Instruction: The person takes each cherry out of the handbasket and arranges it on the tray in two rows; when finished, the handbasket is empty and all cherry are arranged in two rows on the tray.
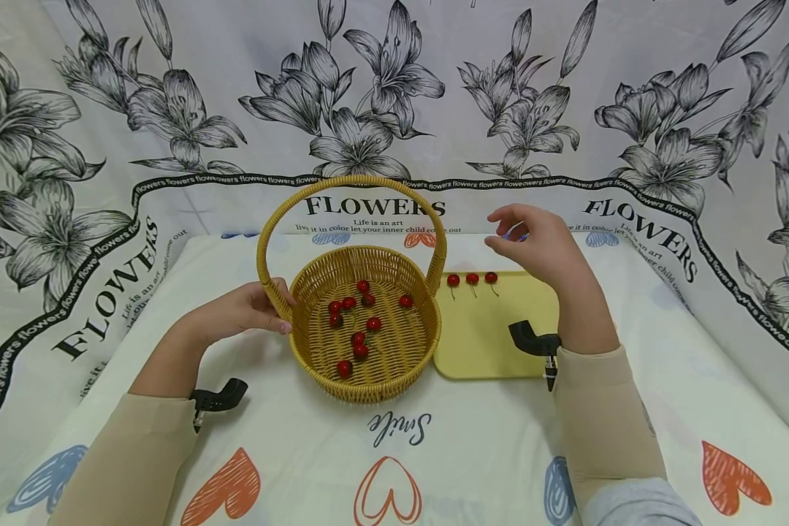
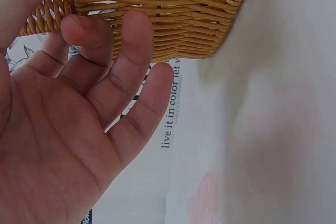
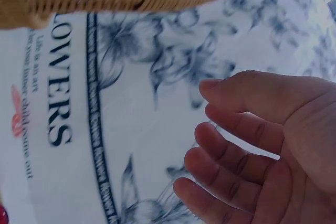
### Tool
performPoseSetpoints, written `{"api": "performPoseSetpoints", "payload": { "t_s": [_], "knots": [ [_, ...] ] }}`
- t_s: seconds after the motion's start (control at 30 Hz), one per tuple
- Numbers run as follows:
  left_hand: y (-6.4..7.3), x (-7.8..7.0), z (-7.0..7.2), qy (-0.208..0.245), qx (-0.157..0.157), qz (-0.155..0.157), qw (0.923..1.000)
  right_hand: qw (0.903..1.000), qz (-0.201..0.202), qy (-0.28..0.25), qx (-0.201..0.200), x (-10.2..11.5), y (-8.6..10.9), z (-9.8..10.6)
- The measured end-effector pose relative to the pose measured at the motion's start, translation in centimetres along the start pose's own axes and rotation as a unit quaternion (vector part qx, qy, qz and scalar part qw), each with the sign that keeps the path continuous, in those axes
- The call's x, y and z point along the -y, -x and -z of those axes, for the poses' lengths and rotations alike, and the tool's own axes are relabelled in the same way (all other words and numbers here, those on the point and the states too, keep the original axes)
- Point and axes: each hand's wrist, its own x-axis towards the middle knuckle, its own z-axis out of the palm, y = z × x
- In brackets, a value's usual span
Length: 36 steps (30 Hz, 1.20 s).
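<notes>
Your sleeves [image 1: 608,416] lie nearest; your left hand [image 1: 245,313] grips the basket [image 1: 366,389], your right hand [image 1: 540,245] hovers empty, relaxed. Looks partway: 3 cherries [image 1: 473,278] line the tray's far edge [image 1: 519,275], 10 sit in the basket.

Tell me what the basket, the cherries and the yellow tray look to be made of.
Basket: wicker-like strands, perhaps rattan or plastic imitation, slightly shiny; the weave shows clearly in the left wrist view. Cherries: glossy red with highlights; real or plastic, I can't tell. Yellow tray: probably plastic, fairly matte, judging by its even colour and rounded corners.
</notes>
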Motion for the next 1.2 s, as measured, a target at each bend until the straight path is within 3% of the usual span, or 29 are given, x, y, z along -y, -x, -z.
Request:
{"api": "performPoseSetpoints", "payload": {
  "t_s": [0.2, 0.47, 0.7, 0.97, 1.2],
  "knots": [
    [0.0, 0.0, 0.0, -0.003, -0.001, -0.001, 1.0, 0.9971, 0.075, -0.009, -0.006, 3.4, 1.8, -0.7],
    [0.0, 0.0, 0.0, -0.004, -0.004, 0.001, 1.0, 0.9834, 0.169, 0.013, 0.067, 6.5, 3.3, -3.4],
    [0.0, 0.0, 0.0, -0.006, -0.001, -0.007, 1.0, 0.9772, 0.155, 0.065, 0.129, 7.2, 2.7, -7.6],
    [-0.1, 0.0, 0.1, -0.011, 0.001, -0.004, 0.9999, 0.9597, 0.08, 0.194, 0.187, 6.9, 2.0, -12.4],
    [0.1, 0.0, 0.2, -0.01, 0.0, -0.005, 0.9999, 0.9445, 0.075, 0.289, 0.137, 6.5, 1.9, -15.8]
  ]
}}
